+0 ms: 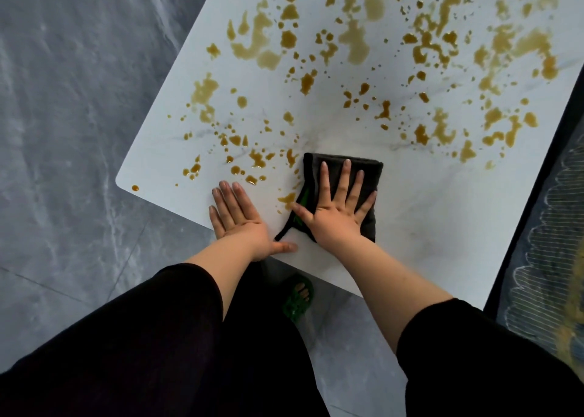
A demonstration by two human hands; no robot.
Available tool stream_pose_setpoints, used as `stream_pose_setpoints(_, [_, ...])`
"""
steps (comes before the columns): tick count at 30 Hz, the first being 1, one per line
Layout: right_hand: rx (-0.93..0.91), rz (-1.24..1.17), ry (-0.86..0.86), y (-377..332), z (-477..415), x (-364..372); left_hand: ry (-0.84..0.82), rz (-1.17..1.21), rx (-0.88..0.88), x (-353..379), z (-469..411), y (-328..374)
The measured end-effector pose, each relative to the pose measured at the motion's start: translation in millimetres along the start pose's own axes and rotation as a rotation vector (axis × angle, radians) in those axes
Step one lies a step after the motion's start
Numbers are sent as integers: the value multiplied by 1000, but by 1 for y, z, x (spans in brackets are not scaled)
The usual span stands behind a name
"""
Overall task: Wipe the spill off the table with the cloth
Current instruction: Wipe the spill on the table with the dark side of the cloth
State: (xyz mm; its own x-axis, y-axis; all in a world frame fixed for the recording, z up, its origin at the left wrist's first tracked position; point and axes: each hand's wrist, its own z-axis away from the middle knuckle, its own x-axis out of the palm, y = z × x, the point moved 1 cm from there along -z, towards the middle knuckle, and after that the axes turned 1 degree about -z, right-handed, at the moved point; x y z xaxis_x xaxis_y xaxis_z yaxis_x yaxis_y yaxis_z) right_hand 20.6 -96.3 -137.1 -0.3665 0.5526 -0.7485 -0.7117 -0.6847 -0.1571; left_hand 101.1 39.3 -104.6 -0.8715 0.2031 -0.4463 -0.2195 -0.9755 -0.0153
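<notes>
A white marble-look table (426, 195) is spattered with brown liquid spill (357, 37), in many blots and drops across its far and left parts. A folded dark grey cloth (369, 170) lies near the table's front edge. My right hand (335, 208) presses flat on the cloth with fingers spread. My left hand (237, 220) rests flat on the bare table just left of the cloth, fingers straight, thumb along the front edge. A few brown drops (287, 198) lie between the two hands, next to the cloth's left side.
Grey tiled floor (79, 116) surrounds the table on the left and front. A dark patterned rug or cushion (550, 258) lies along the table's right side. My foot in a green sandal (298, 296) stands under the front edge.
</notes>
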Motion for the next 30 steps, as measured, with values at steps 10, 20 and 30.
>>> stream_pose_setpoints(10, [-29,-40,74,-37,-44,-29,-11,14,18,-1,0,-1])
stream_pose_setpoints(20, [-19,20,8,-30,-9,-4,-24,40,34,1,-3,-3])
stream_pose_setpoints(30, [-14,-67,103,-61,-62,-38,30,62,-6,8,-11,-4])
